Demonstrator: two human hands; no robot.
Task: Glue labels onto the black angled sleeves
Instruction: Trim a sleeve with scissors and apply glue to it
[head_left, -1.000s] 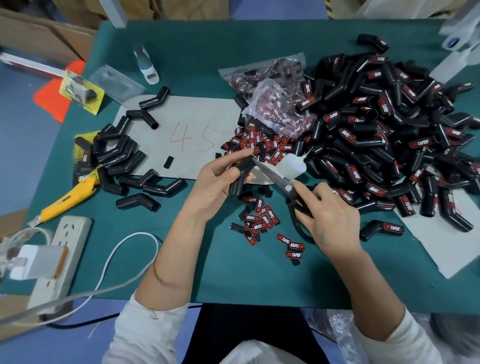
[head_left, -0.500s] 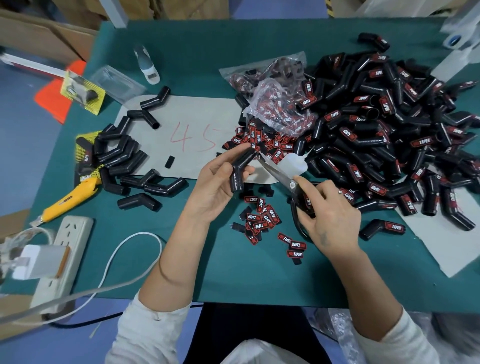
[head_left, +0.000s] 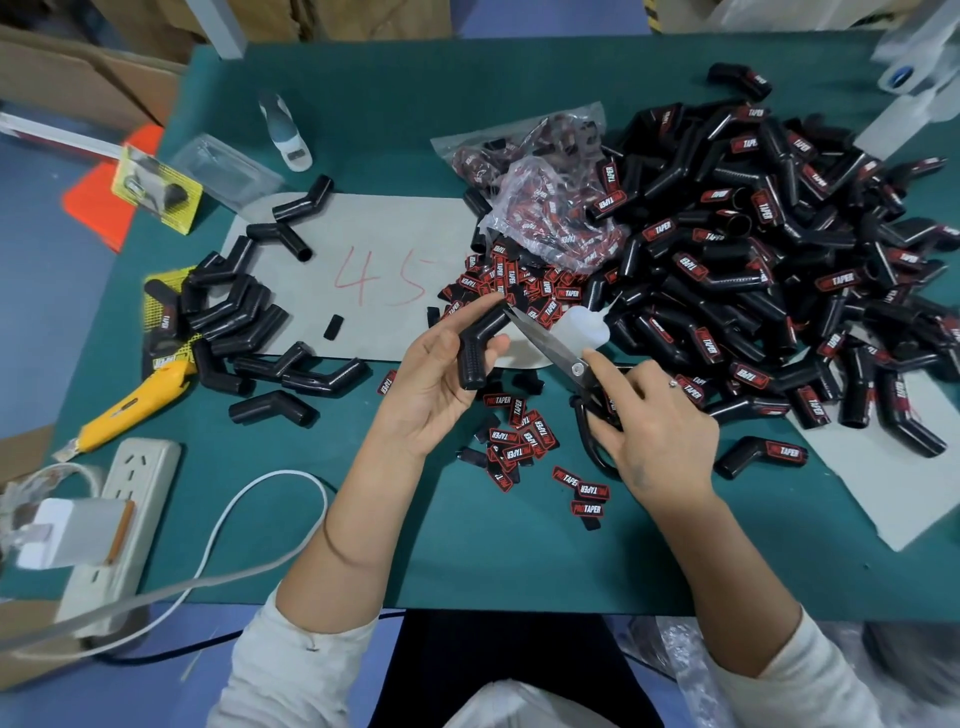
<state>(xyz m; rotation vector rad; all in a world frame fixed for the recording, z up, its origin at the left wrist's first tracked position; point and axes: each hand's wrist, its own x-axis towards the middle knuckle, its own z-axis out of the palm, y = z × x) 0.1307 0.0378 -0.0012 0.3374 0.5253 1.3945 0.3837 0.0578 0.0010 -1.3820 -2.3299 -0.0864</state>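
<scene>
A bare black sleeve (head_left: 480, 345) is held up off the table by the left hand (head_left: 434, 392), pinched between the thumb on its near side and the forefinger laid along its upper arm; the other fingers are loosely curled below it. It appears to be held this way so that the upper arm's end is left free and turned toward the scissors (head_left: 558, 351).

The scissors are gripped by the right hand (head_left: 657, 431), fingers curled through the black handles and the forefinger stretched along the blades to steady them. The blades look closed or nearly so, and their tip is set against the sleeve just beyond the left fingertips, probably to trim or scrape the end before a label is glued on.

Loose red-and-black labels (head_left: 519, 436) are scattered on the green mat (head_left: 467, 551) directly beneath and between the two hands, presumably kept within easy reach. A white glue bottle (head_left: 579, 330) lies just past the right forefinger. Unlabelled sleeves (head_left: 244, 322) are gathered well out from the left hand, and finished ones (head_left: 769, 260) are piled beyond the right hand, so that done and undone are kept apart.
</scene>
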